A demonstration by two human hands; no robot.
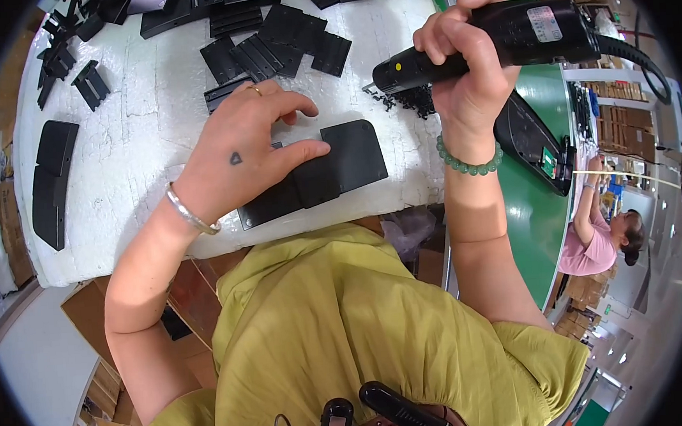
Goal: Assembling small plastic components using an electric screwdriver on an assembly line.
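My right hand [468, 61], raised at the upper right, is wrapped round a black corded electric screwdriver [537, 33]. The tool lies nearly level, and its metal tip points left beside a pile of small black screws [412, 101]. My left hand [235, 137] hovers over a black plastic panel [353, 156] near the table's front edge. Its thumb is stretched out over the panel, apart from the bent index finger, with no object visible between them. The other fingers are partly hidden. Part of the panel lies under this hand.
Several black plastic plates [291, 32] lie beyond my left hand on the white tabletop [123, 93]. A long black panel [56, 183] rests at the left, near small black brackets [91, 84]. Right of the table is a green surface [545, 224] with a black device. A person in pink [593, 244] is farther right.
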